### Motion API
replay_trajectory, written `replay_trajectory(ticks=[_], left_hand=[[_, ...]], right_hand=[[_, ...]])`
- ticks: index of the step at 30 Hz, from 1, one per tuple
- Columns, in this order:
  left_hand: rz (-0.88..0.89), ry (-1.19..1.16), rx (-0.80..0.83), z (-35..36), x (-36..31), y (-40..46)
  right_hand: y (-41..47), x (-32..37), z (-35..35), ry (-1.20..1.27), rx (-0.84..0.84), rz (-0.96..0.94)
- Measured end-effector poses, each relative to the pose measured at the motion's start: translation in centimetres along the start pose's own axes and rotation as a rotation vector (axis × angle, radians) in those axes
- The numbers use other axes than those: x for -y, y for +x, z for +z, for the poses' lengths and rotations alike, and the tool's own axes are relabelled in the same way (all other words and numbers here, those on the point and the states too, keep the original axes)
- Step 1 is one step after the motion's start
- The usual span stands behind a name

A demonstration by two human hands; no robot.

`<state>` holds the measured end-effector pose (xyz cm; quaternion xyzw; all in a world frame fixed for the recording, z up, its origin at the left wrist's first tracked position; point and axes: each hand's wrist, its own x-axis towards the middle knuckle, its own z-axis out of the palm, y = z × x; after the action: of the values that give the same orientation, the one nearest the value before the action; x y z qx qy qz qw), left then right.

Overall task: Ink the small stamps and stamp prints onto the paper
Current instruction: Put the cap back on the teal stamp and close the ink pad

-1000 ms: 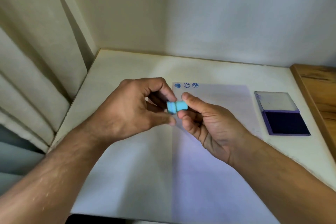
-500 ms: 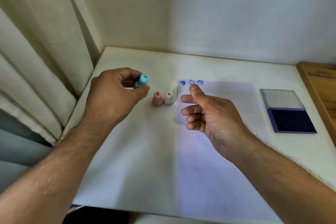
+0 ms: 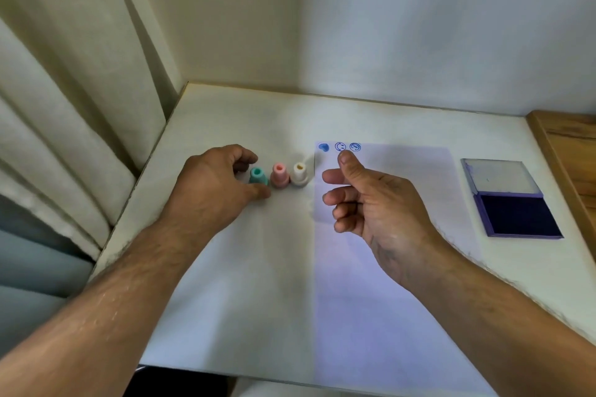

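Observation:
Three small stamps stand upright in a row on the white table, left of the paper: a teal stamp (image 3: 258, 176), a pink stamp (image 3: 279, 175) and a white stamp (image 3: 300, 173). My left hand (image 3: 214, 188) has its thumb and fingers around the teal stamp, which rests on the table. My right hand (image 3: 377, 206) hovers above the paper (image 3: 403, 274), fingers loosely curled and holding nothing. Three blue prints (image 3: 339, 147) line the paper's top left corner: a heart and two smiley faces. The open ink pad (image 3: 517, 215) lies to the right of the paper.
A cream curtain (image 3: 74, 126) hangs along the table's left edge, and a white wall closes the back. A wooden surface (image 3: 571, 151) borders the table on the right. The table's front edge (image 3: 258, 375) is close to me.
Both hands held the teal stamp over the paper a second ago. My left hand then carried it left and set it down beside the pink stamp; my right hand let go and hovers.

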<state>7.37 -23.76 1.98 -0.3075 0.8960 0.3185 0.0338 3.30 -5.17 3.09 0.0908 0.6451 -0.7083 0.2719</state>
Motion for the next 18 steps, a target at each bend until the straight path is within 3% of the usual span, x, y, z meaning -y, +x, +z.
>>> replay_trajectory(ticks=[8,12,18], left_hand=[[0.015,-0.161,-0.140,-2.4,-1.2,-0.9],[0.062,-0.213,-0.122,-1.9,-3.5,-2.3],[0.219,-0.173,-0.025,2.2,-9.0,-5.0]], right_hand=[[-0.2,0.4,-0.5,-0.007,-0.043,-0.032],[-0.7,0.7,-1.6,-0.051,-0.082,-0.062],[-1.1,1.4,-6.8,-0.540,-0.306,-0.303]])
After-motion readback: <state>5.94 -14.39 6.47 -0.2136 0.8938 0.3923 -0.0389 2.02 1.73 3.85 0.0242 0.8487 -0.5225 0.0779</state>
